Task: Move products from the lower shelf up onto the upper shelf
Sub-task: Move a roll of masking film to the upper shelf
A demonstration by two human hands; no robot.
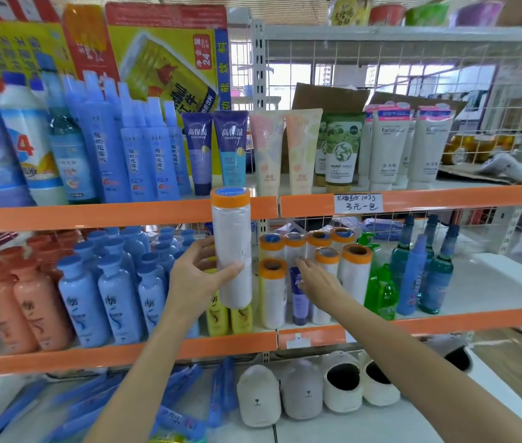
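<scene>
Just the one head-worn camera here, facing straight into the orange-edged white metal shelving (125, 215), close up, tilted slightly down toward its lower tiers.

I log: tubes (288, 151) on upper shelf (119, 214); rolls (311, 266) on lower shelf (445, 318), bottles (93, 292) left; slippers (301, 388) beneath.

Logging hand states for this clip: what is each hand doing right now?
Left hand: closed around a white roll with an orange cap, lifted upright.
Right hand: open, fingers reaching among the shelved rolls, holding nothing.
</scene>
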